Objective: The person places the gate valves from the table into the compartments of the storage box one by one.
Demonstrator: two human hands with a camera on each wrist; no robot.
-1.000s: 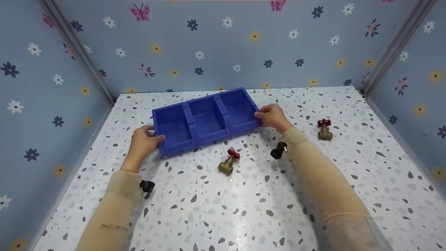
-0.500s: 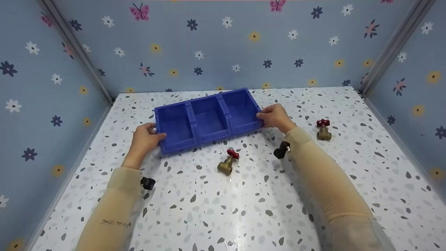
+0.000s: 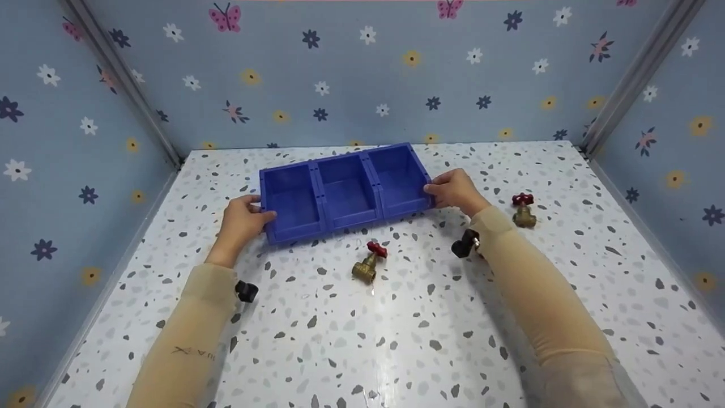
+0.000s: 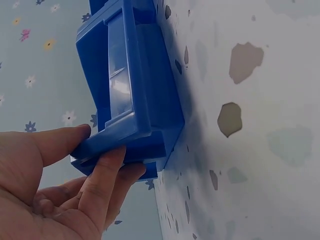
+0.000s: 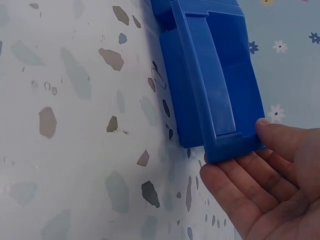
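Note:
A blue storage bin (image 3: 324,198) with three compartments in a row sits at the back of the table, its right end farther away than its left. I see nothing inside the compartments. My left hand (image 3: 241,222) pinches the rim at the bin's left end, thumb on top and fingers beneath, as the left wrist view shows. At the opposite end my right hand (image 3: 455,191) grips the rim the same way. In front of the bin lies a brass valve (image 3: 365,269) with a red handwheel. Another brass valve (image 3: 525,215) with a red wheel stands right of my right hand.
The speckled white table (image 3: 317,351) is bounded by a flowered blue back wall (image 3: 351,73) and by side walls left and right. A small black wrist camera (image 3: 465,243) juts from the right sleeve; another black camera (image 3: 247,291) is on the left sleeve.
Both hands have moved the bin a little to the right, and its slant has lessened slightly. Both valves lie where they were on the table.

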